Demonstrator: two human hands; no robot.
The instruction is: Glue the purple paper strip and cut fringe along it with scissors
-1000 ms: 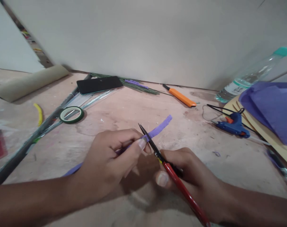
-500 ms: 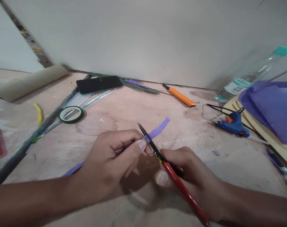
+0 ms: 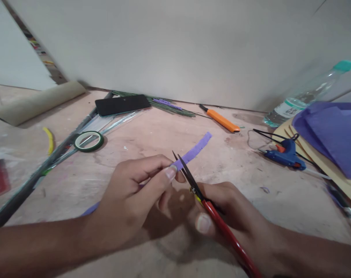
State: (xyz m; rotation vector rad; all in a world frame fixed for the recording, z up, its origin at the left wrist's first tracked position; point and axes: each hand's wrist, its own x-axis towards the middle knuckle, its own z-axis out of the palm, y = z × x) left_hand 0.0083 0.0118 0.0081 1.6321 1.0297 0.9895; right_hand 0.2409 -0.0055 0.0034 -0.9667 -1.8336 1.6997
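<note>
Near the centre of the head view, my left hand point(image 3: 140, 193) pinches a narrow purple strip point(image 3: 197, 151) between thumb and fingers. One end of the strip sticks out to the upper right, with small notches along its lower edge; another part shows under my left wrist. My right hand point(image 3: 233, 212) is closed around red-handled scissors point(image 3: 221, 224). Their dark blades are slightly apart, one on each side of the strip, just beyond my left fingertips.
Behind my hands lie a black phone point(image 3: 123, 105), green stems point(image 3: 172, 108), green tape point(image 3: 89, 141) and an orange cutter point(image 3: 223, 120). On the right are a blue glue gun point(image 3: 288, 154), a bottle point(image 3: 302, 96) and purple sheets point(image 3: 334, 135). A cardboard tube point(image 3: 42, 102) sits left.
The scissor blades have parted a little. More of the purple strip extends past my left fingertips, and its free end is higher and farther right.
</note>
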